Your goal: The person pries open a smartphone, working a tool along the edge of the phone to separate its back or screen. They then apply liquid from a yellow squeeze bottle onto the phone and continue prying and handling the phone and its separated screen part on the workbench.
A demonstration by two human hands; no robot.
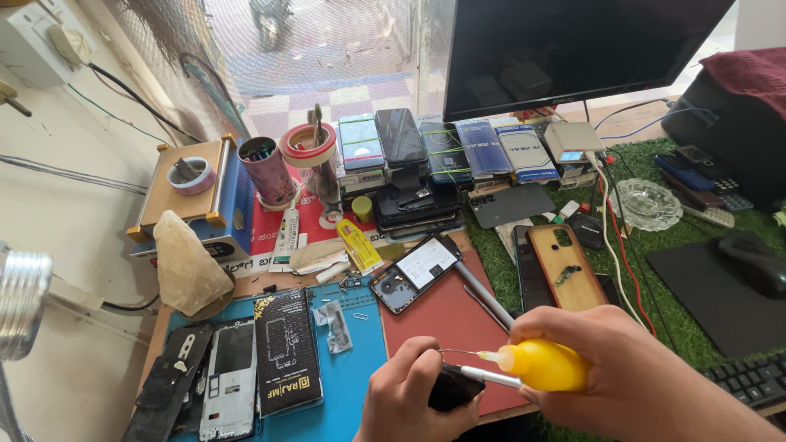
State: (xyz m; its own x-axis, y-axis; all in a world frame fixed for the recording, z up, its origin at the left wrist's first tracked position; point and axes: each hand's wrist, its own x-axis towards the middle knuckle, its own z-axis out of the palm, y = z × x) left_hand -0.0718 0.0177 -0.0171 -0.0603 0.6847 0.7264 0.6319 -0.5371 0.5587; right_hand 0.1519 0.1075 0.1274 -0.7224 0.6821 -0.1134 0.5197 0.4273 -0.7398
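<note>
Nearest the camera, the left hand (pixel 413 401) has its fingers clamped around a small black part (pixel 453 386) at the near edge of the surface. Just beside it, the right hand (pixel 630 372) grips a yellow squeeze bottle (pixel 544 365), fingers wrapped on its body, the thin needle tip arching over the black part. Beyond lie a red mat (pixel 446 323), an opened phone (pixel 413 274), then stacked phones (pixel 409 172).

Dark monitor (pixel 573 49) above boxed phones (pixel 483 149)
</note>
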